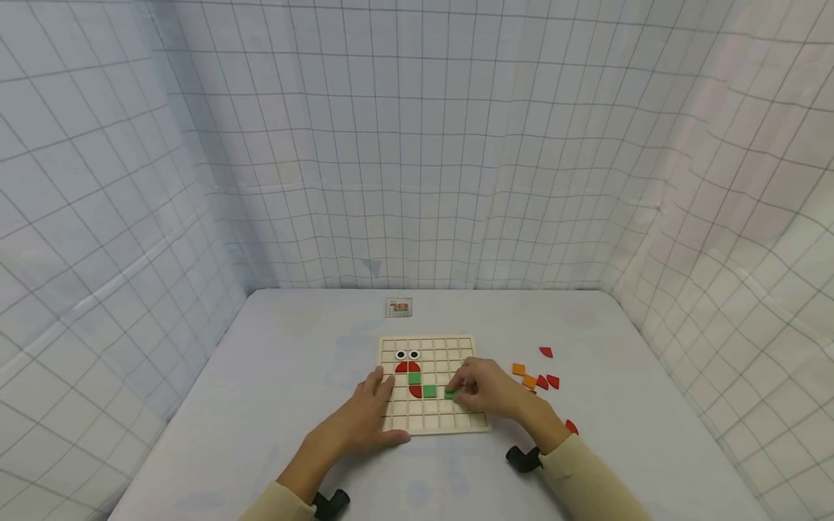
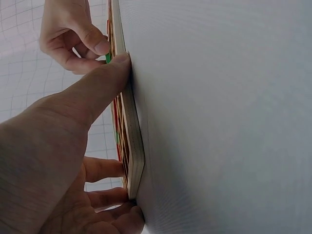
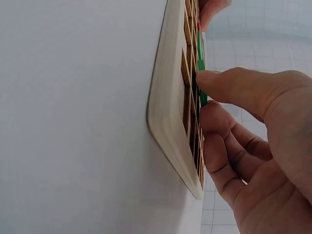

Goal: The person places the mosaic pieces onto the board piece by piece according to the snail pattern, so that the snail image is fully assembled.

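Head view: wooden grid board (image 1: 443, 433) lies on the white table (image 1: 280, 376), lower centre of frame.

Right hand (image 1: 489, 387): thumb and index finger pinch a green square tile (image 1: 450, 395) over the board's lower right portion. Right-wrist view gives this tile edge-on, close against the grid surface; cannot tell whether any part of it sits in a cell.

Left hand (image 1: 365, 411): fingers spread, resting along the board's left edge; thumb extended to the near edge. Left-wrist view has the thumb tip against the board's side.

Tiles on board, left of the pinched one: two round eye tiles (image 1: 407, 354) side by side, upper left of grid; two red quarter-circle tiles (image 1: 407, 367) directly below; then a seated green square (image 1: 414, 378); under it a lower red quarter-circle (image 1: 415, 391), with a second green square (image 1: 430, 391) beside it on the right. A gap separates that last square from the pinched tile.

Loose on table, right of board: orange square tiles (image 1: 518, 369) and loose red quarter-circles (image 1: 553, 381), one partly behind the right forearm. Picture card (image 1: 399, 307) lies beyond the board's far edge, upper part of tabletop. Grid-patterned curtain (image 1: 417, 145) fills the upper frame.
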`<control>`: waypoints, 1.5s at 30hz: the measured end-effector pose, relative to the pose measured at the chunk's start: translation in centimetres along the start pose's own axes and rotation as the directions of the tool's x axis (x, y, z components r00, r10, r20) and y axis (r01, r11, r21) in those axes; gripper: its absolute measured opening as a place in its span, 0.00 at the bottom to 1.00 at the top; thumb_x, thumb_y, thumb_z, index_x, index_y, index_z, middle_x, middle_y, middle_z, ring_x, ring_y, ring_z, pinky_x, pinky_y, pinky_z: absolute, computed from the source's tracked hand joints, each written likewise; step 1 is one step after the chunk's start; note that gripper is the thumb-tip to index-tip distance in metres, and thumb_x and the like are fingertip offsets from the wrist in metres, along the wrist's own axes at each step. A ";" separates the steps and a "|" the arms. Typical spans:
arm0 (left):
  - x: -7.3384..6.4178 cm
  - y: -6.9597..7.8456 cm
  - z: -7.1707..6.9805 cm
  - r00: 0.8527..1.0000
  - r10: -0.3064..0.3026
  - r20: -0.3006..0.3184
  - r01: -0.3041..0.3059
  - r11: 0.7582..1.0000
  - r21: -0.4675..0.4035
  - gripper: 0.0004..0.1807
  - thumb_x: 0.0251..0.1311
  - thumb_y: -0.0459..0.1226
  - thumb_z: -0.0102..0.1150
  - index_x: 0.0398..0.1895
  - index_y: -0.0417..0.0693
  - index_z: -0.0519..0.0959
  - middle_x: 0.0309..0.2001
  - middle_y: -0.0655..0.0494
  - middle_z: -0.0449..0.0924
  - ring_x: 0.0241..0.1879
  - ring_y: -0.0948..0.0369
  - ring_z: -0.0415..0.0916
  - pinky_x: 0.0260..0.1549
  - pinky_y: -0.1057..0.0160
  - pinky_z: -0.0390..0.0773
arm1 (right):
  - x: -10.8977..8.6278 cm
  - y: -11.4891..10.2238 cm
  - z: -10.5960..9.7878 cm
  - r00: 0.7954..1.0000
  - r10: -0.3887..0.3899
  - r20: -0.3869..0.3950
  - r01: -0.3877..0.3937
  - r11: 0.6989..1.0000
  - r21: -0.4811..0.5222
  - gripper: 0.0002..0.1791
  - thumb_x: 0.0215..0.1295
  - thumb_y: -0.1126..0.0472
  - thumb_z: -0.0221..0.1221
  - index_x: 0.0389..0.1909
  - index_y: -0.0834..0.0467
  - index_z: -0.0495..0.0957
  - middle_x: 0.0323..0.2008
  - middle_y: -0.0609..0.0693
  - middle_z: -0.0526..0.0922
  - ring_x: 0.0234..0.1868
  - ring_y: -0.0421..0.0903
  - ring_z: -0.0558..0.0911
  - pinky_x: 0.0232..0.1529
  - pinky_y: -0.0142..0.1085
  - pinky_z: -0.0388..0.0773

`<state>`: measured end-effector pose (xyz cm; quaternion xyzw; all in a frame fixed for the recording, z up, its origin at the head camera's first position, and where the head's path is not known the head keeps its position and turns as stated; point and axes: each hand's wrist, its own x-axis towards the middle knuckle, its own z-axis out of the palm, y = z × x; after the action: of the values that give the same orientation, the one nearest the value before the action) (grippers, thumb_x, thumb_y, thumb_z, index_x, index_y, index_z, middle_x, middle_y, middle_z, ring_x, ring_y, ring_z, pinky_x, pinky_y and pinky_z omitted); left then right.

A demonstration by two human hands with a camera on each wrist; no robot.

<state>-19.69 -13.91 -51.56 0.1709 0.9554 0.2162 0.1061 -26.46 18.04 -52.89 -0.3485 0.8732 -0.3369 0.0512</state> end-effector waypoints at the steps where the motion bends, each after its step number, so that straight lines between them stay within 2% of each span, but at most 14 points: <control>1: 0.0 0.0 0.0 1.000 0.001 0.000 -0.001 1.000 0.002 0.65 0.66 0.62 0.84 0.92 0.34 0.62 0.94 0.28 0.51 0.90 0.28 0.59 0.82 0.30 0.74 | 0.1 0.0 0.1 1.000 -0.009 -0.002 0.009 1.000 -0.001 0.06 0.77 0.64 0.76 0.49 0.53 0.96 0.44 0.45 0.88 0.38 0.33 0.76 0.39 0.28 0.78; 6: -0.1 0.1 -0.1 1.000 -0.001 -0.001 0.001 1.000 0.002 0.65 0.67 0.62 0.83 0.92 0.34 0.62 0.94 0.28 0.51 0.91 0.29 0.59 0.83 0.31 0.74 | 0.5 -0.5 0.2 1.000 -0.010 -0.009 0.009 1.000 -0.013 0.06 0.78 0.65 0.75 0.48 0.53 0.97 0.47 0.47 0.89 0.39 0.34 0.78 0.41 0.28 0.80; 13: 0.0 0.1 -0.1 1.000 0.001 -0.001 -0.001 1.000 0.000 0.65 0.67 0.63 0.83 0.92 0.34 0.62 0.94 0.28 0.51 0.91 0.29 0.59 0.83 0.31 0.74 | 1.1 -0.9 0.7 0.999 0.034 -0.010 -0.034 0.999 -0.029 0.06 0.78 0.64 0.76 0.48 0.52 0.99 0.47 0.44 0.88 0.42 0.34 0.78 0.45 0.28 0.82; 20: 0.1 0.1 0.0 1.000 0.005 -0.001 -0.005 1.000 0.008 0.65 0.66 0.63 0.83 0.92 0.34 0.62 0.93 0.28 0.52 0.91 0.30 0.59 0.83 0.31 0.74 | 1.4 -0.8 1.1 1.000 -0.005 -0.016 0.005 1.000 -0.002 0.05 0.77 0.65 0.76 0.48 0.54 0.98 0.48 0.48 0.89 0.41 0.33 0.78 0.44 0.28 0.82; 23: 0.0 0.1 0.0 1.000 0.003 -0.001 -0.003 1.000 0.004 0.65 0.67 0.63 0.83 0.92 0.34 0.62 0.94 0.28 0.52 0.91 0.30 0.59 0.83 0.32 0.74 | 1.4 -0.9 1.0 1.000 0.002 -0.013 -0.001 1.000 0.003 0.05 0.77 0.65 0.76 0.48 0.54 0.98 0.48 0.47 0.89 0.41 0.33 0.78 0.44 0.28 0.82; 33: 0.0 0.0 0.1 1.000 0.006 -0.002 -0.006 1.000 -0.005 0.65 0.67 0.63 0.83 0.93 0.34 0.61 0.94 0.28 0.51 0.91 0.29 0.59 0.83 0.31 0.74 | 1.1 -1.0 0.8 1.000 -0.017 -0.001 0.017 1.000 -0.024 0.07 0.79 0.64 0.75 0.51 0.53 0.98 0.50 0.47 0.89 0.43 0.33 0.80 0.48 0.29 0.85; 36: 0.0 0.0 0.2 1.000 0.004 -0.004 -0.004 1.000 -0.009 0.65 0.67 0.63 0.83 0.93 0.34 0.61 0.94 0.29 0.51 0.91 0.29 0.59 0.83 0.31 0.74 | 0.8 -0.9 0.6 1.000 -0.002 -0.003 0.001 1.000 -0.029 0.07 0.80 0.63 0.75 0.52 0.52 0.98 0.50 0.46 0.88 0.44 0.33 0.80 0.48 0.29 0.85; 45: 0.0 0.0 0.1 1.000 -0.001 -0.010 0.001 1.000 -0.013 0.65 0.66 0.61 0.84 0.93 0.34 0.61 0.94 0.29 0.51 0.91 0.29 0.58 0.84 0.31 0.74 | -0.5 0.1 -0.4 0.997 0.031 -0.074 -0.034 0.999 -0.037 0.09 0.80 0.64 0.73 0.54 0.52 0.97 0.49 0.45 0.89 0.43 0.35 0.79 0.44 0.30 0.81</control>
<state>-19.64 -13.90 -51.71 0.1688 0.9546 0.2231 0.1027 -26.32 18.67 -52.71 -0.3224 0.8864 -0.3317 0.0177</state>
